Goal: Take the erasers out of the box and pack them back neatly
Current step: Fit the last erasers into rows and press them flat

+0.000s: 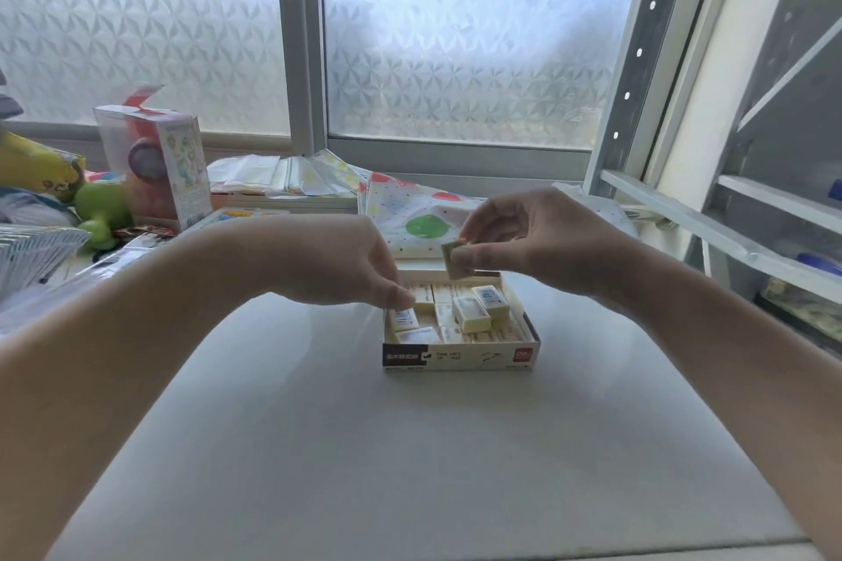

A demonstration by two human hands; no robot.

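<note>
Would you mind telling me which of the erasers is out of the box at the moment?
The eraser pinched in the right hand, held in the air above the far edge of the box. The other erasers all lie inside the box.

Bare table [410, 446] before box [460, 355]

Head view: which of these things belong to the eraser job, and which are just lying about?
Job:
open white cardboard eraser box
cream rectangular erasers inside it
one cream eraser pinched by right hand
left hand, fingertips in box

Lying about:
green plastic toy
tall printed carton
spotted paper sheets
</note>
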